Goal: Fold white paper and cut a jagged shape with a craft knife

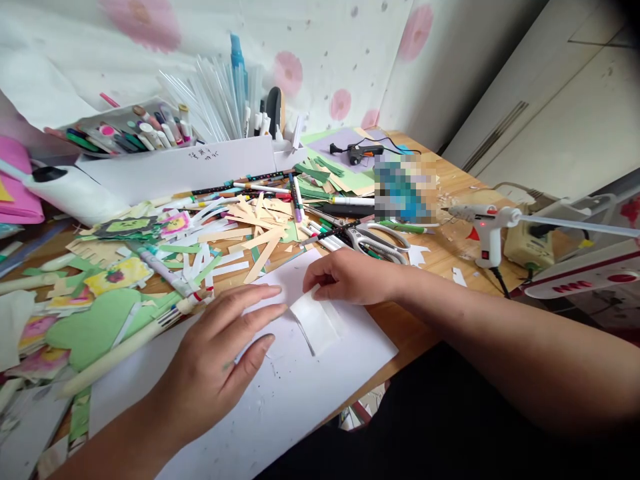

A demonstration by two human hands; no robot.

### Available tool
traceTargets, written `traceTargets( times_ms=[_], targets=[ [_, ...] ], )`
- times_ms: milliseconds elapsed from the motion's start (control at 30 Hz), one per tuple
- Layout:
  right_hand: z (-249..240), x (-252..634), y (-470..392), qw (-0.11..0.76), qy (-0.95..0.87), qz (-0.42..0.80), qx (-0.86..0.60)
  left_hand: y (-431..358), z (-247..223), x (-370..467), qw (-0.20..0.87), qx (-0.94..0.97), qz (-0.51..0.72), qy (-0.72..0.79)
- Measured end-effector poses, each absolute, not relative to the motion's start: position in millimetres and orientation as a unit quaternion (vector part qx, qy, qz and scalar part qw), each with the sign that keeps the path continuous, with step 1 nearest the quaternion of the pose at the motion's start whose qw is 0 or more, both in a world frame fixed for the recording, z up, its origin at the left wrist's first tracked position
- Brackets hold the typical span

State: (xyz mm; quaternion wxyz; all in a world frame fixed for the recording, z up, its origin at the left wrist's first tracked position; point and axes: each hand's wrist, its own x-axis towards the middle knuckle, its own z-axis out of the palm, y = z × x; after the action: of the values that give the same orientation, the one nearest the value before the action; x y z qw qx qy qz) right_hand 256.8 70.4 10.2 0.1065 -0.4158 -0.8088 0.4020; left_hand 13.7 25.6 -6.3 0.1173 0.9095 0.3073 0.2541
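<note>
Risk: the small white paper strip (320, 325) could slide or crease as it is pressed, since only fingertips pin it to the large white paper sheet (280, 393); the white hot-glue gun (487, 223) standing at the right shows a red light, so it may well be hot, and a careless reach that way could burn.
Left hand (215, 360): fingers spread almost flat, resting palm-down on the sheet just left of the strip; gripping nothing.
Right hand (350, 277): fingers curled, tips pressing the far end of the strip; whether it pinches the strip cannot be told.
Strip's place: near the middle of the wooden surface (400, 327), on the sheet, between both hands.
Around: silver scissors (380, 241) just beyond the right hand; tan and white paper offcuts (250, 227) farther left; white box of marker pens (165, 143) at the far side.
</note>
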Motion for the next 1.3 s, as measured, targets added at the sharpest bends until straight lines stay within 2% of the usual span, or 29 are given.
traceTargets(
  times_ms=[167,333,400,533,700,867,967,1067,1300],
  targets=[
    [11.8,250.6,67.2,0.093,-0.855,0.323,-0.394,26.2,-12.8,14.1,0.083,0.95,0.164,0.251],
    [12.3,261.5,62.2,0.205,-0.864,0.245,-0.39,28.3,-15.3,13.8,0.031,0.962,0.103,0.25],
    [12.9,266.7,58.1,0.223,-0.877,0.242,-0.349,28.2,-16.0,14.2,0.025,0.963,0.085,0.254],
    [11.0,269.5,48.2,0.162,-0.922,0.209,-0.282,27.2,-17.3,12.9,0.022,0.962,0.066,0.265],
    [3.7,266.2,42.4,0.105,-0.943,0.161,-0.272,27.5,-17.3,9.6,0.039,0.958,0.055,0.279],
    [1.1,266.8,39.3,0.122,-0.932,0.183,-0.289,25.6,-19.7,10.0,0.036,0.952,0.087,0.292],
    [0.8,266.0,37.1,0.171,-0.904,0.194,-0.34,23.4,-20.1,11.8,0.025,0.934,0.137,0.328],
    [-0.7,261.0,36.4,0.166,-0.881,0.173,-0.408,21.5,-18.1,13.5,0.03,0.925,0.146,0.35],
    [-2.5,243.0,39.2,0.13,-0.854,0.169,-0.475,16.9,-8.0,19.0,0.151,0.91,0.142,0.359]
  ],
)
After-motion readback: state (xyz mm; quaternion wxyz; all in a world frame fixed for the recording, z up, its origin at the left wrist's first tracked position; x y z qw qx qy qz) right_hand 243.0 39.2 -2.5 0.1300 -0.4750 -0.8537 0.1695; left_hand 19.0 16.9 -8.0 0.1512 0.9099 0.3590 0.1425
